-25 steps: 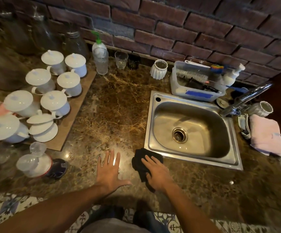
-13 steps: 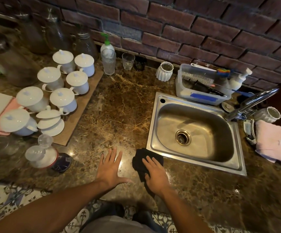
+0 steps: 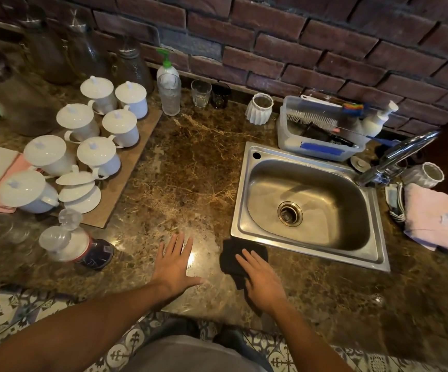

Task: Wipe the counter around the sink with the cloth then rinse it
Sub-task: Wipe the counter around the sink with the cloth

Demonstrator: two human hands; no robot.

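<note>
A black cloth point(image 3: 235, 255) lies on the brown marble counter point(image 3: 185, 170), touching the front left corner of the steel sink point(image 3: 379, 253). My right hand point(image 3: 261, 281) presses flat on the cloth, fingers pointing toward the sink corner, and covers its near half. Palm down, my left hand point(image 3: 174, 264) rests on the bare counter to the left of the cloth with fingers spread and nothing in it. The sink basin looks dry, and the chrome tap point(image 3: 397, 157) at its right back corner is not running.
Several white lidded cups point(image 3: 98, 154) stand on a board at the left. A tipped jar point(image 3: 72, 244) lies near the counter's front edge. Glasses, a soap bottle point(image 3: 167, 73) and a white vase line the brick wall. A brush tub point(image 3: 319, 135) sits behind the sink, a pink towel point(image 3: 432, 218) to its right.
Both hands stay almost where they were; the right hand has shifted slightly on the cloth near the sink corner. The camera has tilted a little.
</note>
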